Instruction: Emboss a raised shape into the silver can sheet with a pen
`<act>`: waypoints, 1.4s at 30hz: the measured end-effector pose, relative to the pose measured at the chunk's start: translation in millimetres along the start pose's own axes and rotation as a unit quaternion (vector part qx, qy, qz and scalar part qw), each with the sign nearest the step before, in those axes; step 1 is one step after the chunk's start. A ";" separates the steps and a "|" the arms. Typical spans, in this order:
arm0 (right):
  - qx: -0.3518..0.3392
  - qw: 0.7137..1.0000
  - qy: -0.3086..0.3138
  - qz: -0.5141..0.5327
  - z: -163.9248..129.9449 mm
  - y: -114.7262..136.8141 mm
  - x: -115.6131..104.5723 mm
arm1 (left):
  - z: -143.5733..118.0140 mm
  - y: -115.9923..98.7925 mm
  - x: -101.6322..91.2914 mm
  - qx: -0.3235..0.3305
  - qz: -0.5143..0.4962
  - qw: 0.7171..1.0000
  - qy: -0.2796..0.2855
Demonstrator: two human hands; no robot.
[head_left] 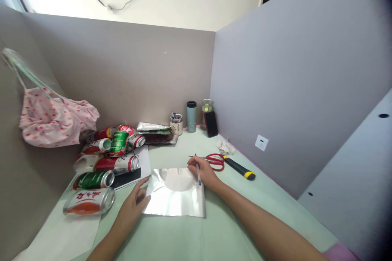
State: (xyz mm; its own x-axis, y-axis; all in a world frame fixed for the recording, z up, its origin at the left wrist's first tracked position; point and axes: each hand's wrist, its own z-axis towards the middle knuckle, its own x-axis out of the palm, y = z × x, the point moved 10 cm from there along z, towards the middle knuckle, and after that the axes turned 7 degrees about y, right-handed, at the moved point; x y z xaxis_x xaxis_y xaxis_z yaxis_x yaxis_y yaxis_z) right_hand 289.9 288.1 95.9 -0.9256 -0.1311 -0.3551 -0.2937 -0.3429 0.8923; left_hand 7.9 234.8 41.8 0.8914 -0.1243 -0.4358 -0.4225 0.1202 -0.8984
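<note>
Left hand (133,200) spreads by a shiny sheet (174,204); right hand (206,173) pinches a pen (197,170).
Best press the left edge flat.

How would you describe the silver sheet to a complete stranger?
On the pale green table, look between the left hand and the right hand. There lies the silver sheet; unlike the printed cans further left, it is roughly flat and unprinted.
</note>
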 end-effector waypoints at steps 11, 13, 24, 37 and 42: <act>0.026 1.000 -0.005 -0.015 1.5 -5.4 -9.9 | -6.0 -0.9 -25.4 0.011 0.002 0.991 -0.132; 0.035 0.999 -0.029 -0.016 1.9 -8.2 -17.1 | -10.1 -3.8 -35.1 0.024 0.009 0.986 -0.165; 0.014 0.996 0.014 -0.082 -6.7 -1.5 4.4 | -26.4 -60.9 11.3 0.176 0.188 0.960 -0.110; -0.053 0.991 0.119 -0.019 -13.0 28.8 31.9 | -13.2 -30.4 -12.4 0.046 0.181 0.973 -0.138; -0.103 0.988 0.117 -0.014 -18.2 55.9 23.7 | -10.8 -11.0 -34.5 -0.057 0.077 0.989 -0.116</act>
State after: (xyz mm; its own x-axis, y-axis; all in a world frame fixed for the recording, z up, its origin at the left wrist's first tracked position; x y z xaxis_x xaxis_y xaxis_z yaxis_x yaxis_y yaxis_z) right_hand 255.8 248.9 132.4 -0.8303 -0.3208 -0.4557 -0.2421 -0.5288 0.8135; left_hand -20.0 227.1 66.1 0.8231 0.1182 -0.5555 -0.5601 0.0069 -0.8284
